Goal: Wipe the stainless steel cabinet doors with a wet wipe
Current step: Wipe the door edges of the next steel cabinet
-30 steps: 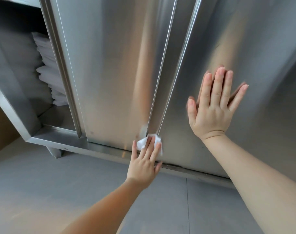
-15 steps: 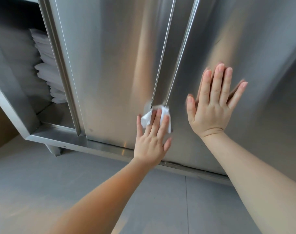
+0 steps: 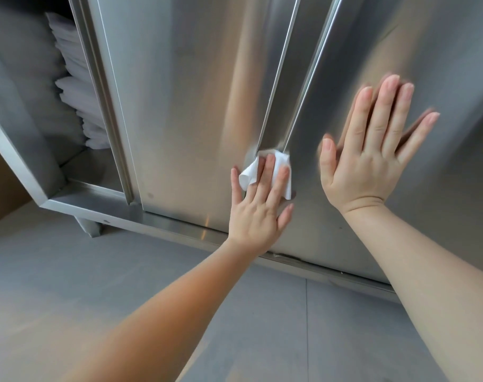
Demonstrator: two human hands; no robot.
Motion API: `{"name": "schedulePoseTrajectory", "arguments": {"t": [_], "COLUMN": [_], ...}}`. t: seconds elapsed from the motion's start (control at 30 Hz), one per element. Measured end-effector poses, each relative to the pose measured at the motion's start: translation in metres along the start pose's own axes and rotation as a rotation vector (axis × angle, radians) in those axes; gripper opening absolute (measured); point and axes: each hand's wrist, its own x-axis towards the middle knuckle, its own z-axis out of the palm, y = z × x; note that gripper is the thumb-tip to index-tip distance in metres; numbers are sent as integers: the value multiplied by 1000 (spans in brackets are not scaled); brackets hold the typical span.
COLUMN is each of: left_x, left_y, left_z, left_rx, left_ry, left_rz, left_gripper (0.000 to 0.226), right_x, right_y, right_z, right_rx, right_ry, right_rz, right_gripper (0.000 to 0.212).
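Brushed stainless steel cabinet doors point(image 3: 179, 106), wiped at the centre of the frame.

The left hand point(image 3: 258, 213) presses a crumpled white wet wipe point(image 3: 251, 172) with straight fingers against the lower end of the recessed strip where the doors meet. The right hand point(image 3: 369, 158) lies flat, fingers spread, on the right door. Folded white cloths point(image 3: 75, 86) fill the open compartment, upper left.

Cabinet doors point(image 3: 185, 106): silver-grey brushed steel with a faint vertical grain and pale tan reflections. Wet wipe point(image 3: 251, 172): plain white, unpatterned. Stacked linens point(image 3: 72, 86) in the open compartment: white; floor point(image 3: 69, 285): uniform matte grey.
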Motion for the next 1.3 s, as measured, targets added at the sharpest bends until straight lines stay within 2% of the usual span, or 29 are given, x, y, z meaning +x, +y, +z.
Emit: {"name": "schedulePoseTrajectory", "arguments": {"t": [0.07,0.17,0.23,0.3,0.37,0.47,0.57,0.67,0.77,0.87,0.93,1.03,1.13,1.2,1.3], "left_x": [-19,-97,-139,-146,-124,-51,2,-29,-103,-134,-113,-32,36,35,-22], "left_y": [-5,-17,-25,-26,-21,-6,6,5,-10,-20,-18,-6,2,0,-13], "left_z": [10,34,40,38,29,9,-5,10,30,32,23,-4,-31,-31,-10], "left_rx": [-7,62,106,110,98,49,-2,-1,78,118,113,79,65,62,132], "left_ry": [-26,-243,-394,-437,-384,-175,-60,-106,-321,-465,-407,-168,-41,-34,-151], "left_rz": [10,25,15,5,-4,-9,-34,-48,-43,-19,-5,35,53,68,121], "left_gripper": [68,86,86,82,78,72,67,75,83,77,76,76,71,71,82], "right_x": [0,-1,-1,1,1,0,0,-1,0,0,-1,-1,-1,-2,-4], "right_y": [-1,-1,-1,-1,-1,0,-2,-2,-1,-2,-1,-1,0,1,1], "right_z": [0,1,1,2,2,1,0,1,2,3,3,3,4,5,7], "right_rx": [0,-5,-11,-19,-16,-23,-13,-12,-19,-9,-6,-4,13,26,47], "right_ry": [-2,4,14,20,26,35,29,21,23,26,27,35,32,30,38], "right_rz": [2,5,0,-4,-1,4,2,11,7,1,1,1,0,-2,-5], "right_gripper": [65,66,65,65,64,64,65,65,65,65,64,64,66,66,68]}}
